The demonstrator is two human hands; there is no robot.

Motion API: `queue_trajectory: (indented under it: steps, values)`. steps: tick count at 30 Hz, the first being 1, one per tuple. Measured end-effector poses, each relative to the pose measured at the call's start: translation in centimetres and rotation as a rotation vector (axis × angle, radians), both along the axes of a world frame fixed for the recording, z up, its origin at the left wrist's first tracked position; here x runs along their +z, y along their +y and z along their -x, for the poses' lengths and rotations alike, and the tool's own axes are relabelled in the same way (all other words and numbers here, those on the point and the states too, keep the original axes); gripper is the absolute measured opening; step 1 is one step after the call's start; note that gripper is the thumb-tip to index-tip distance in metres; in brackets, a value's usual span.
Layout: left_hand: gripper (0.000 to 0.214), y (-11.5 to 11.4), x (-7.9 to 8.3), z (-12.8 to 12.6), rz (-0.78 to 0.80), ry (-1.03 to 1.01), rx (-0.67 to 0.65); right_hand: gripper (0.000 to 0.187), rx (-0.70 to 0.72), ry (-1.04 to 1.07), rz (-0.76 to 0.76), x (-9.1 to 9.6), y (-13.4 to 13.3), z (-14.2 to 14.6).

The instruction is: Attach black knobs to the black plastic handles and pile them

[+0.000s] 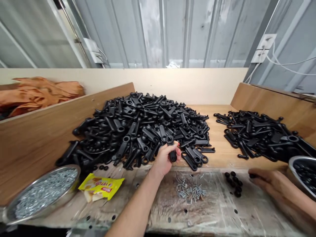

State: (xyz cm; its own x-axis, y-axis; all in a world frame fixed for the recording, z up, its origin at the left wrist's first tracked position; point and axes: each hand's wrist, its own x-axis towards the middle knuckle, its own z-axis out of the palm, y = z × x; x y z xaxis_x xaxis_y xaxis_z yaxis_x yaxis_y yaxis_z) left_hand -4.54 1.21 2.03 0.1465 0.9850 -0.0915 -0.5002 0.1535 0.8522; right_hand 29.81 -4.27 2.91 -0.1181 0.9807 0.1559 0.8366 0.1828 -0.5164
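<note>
My left hand (165, 158) is closed round a black plastic lever part (170, 148) at the front edge of a big heap of the same black parts (138, 128). My right hand (268, 179) lies low on the bench at the right, its fingers blurred, with the fingertips pinched at a small black knob (252, 175). A cluster of small black knobs (234, 184) lies just left of it. Loose silver screws (191, 191) are scattered on the bench between my hands.
A second, smaller heap of black parts (259, 135) sits at the right. A metal bowl of screws (43, 192) stands at the front left beside a yellow packet (101, 187). Another metal bowl (304, 172) holds black knobs at the right edge. Wooden side boards (37, 138) fence the bench.
</note>
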Motion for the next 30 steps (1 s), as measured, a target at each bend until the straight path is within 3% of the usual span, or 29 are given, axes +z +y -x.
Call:
queue_trajectory:
  steps: [3,7,9,11,14,18,24,28,30]
  values:
    - [0.033,0.3,-0.5,-0.1,-0.03,0.206,0.121,0.02,0.026,0.237,0.171,1.6,1.0,2.9]
    - [0.036,0.3,-1.2,0.2,-0.264,0.895,0.388,0.023,0.227,0.705,0.373,1.3,3.2,7.6]
    - [0.042,0.4,-1.3,0.4,-0.311,1.046,0.41,0.02,0.325,0.914,0.428,1.2,4.0,9.8]
    - [0.041,0.5,-1.2,0.5,-0.285,0.974,0.397,0.019,0.396,1.08,0.493,1.2,4.5,11.7]
    - [0.038,0.5,-0.9,0.2,-0.173,0.623,0.345,0.019,0.504,1.238,0.597,1.1,5.2,13.5]
    - [0.049,-0.3,-0.3,-0.5,-0.107,0.232,0.13,0.021,0.569,1.322,0.668,-0.1,6.4,14.7]
    - [0.056,-1.2,-0.4,-0.6,-0.123,0.018,-0.327,0.02,0.554,1.352,0.66,-1.3,7.0,14.6]
    - [0.03,-0.8,-1.1,-1.0,-0.058,0.01,-0.318,0.02,0.536,1.353,0.693,-1.5,6.9,13.9]
    - [0.031,-0.6,-1.1,-1.2,-0.053,0.017,-0.314,0.02,0.528,1.365,0.684,-1.7,6.9,13.6]
